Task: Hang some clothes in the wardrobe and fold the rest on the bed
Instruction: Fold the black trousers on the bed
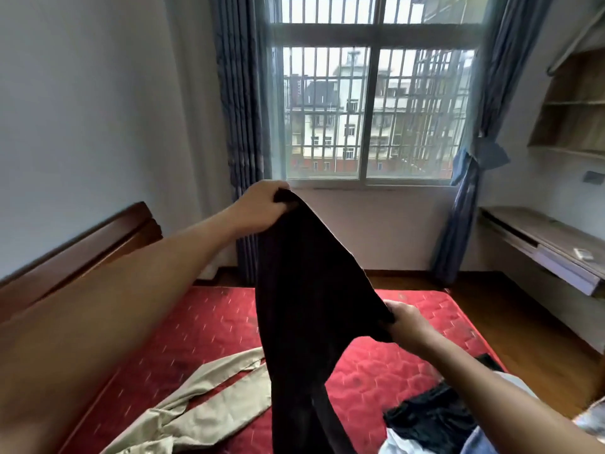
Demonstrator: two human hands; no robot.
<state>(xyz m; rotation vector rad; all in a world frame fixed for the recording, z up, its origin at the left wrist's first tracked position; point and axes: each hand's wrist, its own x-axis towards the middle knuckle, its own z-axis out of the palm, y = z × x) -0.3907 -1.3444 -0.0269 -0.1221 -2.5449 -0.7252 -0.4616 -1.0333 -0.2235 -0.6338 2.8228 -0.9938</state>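
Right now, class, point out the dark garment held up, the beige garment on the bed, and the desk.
dark garment [304,290], head view, middle of the hanging cloth
beige garment [226,407], head view, its flat middle part
desk [556,237], head view, bare wooden top

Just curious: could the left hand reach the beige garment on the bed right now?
Probably not yet: the left hand is raised, gripping the dark garment. The beige garment lies mostly uncovered below that arm, so letting go should free the way.

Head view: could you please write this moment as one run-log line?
left hand: grips dark garment, raised | right hand: grips its lower edge | beige garment: lying on red mattress | stage: held up, unfolded
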